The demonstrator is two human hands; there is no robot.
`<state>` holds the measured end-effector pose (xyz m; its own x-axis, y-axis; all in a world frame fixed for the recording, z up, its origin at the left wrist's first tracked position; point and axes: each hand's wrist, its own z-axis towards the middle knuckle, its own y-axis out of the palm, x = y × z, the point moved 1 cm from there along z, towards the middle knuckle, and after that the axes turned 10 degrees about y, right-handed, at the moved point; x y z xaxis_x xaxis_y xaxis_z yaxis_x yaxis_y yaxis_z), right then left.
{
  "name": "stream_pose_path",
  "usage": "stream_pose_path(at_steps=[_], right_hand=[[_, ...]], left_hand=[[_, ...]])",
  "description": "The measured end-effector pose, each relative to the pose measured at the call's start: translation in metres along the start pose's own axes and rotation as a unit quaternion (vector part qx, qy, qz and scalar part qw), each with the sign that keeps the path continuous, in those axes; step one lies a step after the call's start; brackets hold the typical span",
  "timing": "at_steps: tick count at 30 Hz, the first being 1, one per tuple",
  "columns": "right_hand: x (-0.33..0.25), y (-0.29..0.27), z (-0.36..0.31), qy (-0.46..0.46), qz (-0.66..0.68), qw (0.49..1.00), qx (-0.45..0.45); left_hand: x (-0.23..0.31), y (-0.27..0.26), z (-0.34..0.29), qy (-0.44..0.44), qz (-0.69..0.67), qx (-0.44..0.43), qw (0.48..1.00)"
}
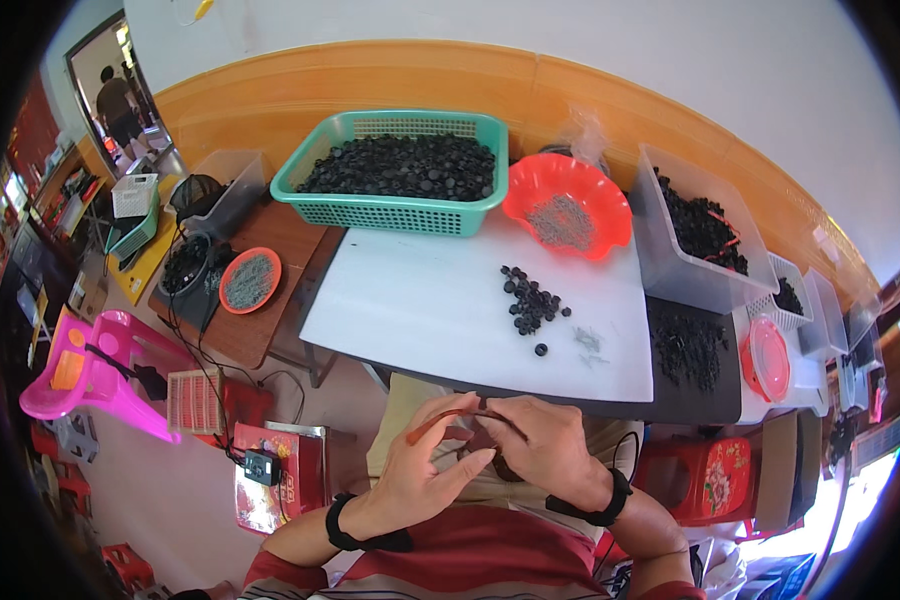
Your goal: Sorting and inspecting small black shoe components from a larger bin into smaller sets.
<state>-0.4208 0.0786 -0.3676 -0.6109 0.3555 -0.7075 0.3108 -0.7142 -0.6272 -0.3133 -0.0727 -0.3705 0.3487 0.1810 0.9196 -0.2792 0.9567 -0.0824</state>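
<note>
My left hand (425,468) and my right hand (545,445) are together in front of my lap, below the table's near edge. Between them is a pair of glasses with brown, curved temple arms (432,426). The fingers of both hands are closed on it, and its lower part is mostly hidden by them. Just beyond my hands, on a white sheet (410,310), lie a loose heap of small black round parts (533,303) and a few thin grey metal pins (590,343).
A green basket (390,215) of black parts and a red scalloped bowl (600,235) of pins stand at the back. To the right are a clear bin (700,270) and a black heap (690,350). A pink chair (110,360) and red stool (695,480) flank me. A person (120,105) stands far left.
</note>
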Motion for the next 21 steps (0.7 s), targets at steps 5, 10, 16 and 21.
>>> stream_pose_path(at_steps=[5,10,16,21], right_hand=[[0.005,-0.023,-0.014,0.101,0.05,0.993,0.022],[0.005,-0.047,-0.024,0.218,0.129,0.967,0.017],[-0.003,-0.067,-0.043,0.232,0.262,0.934,0.076],[-0.016,-0.094,-0.057,0.173,0.335,0.92,0.107]], left_hand=[[-0.003,0.008,-0.022,0.198,0.184,-0.03,0.962],[-0.006,-0.004,-0.023,0.437,0.298,-0.01,0.849],[0.007,0.016,-0.015,0.256,0.205,0.171,0.929],[0.018,0.005,-0.006,0.162,-0.049,0.043,0.985]])
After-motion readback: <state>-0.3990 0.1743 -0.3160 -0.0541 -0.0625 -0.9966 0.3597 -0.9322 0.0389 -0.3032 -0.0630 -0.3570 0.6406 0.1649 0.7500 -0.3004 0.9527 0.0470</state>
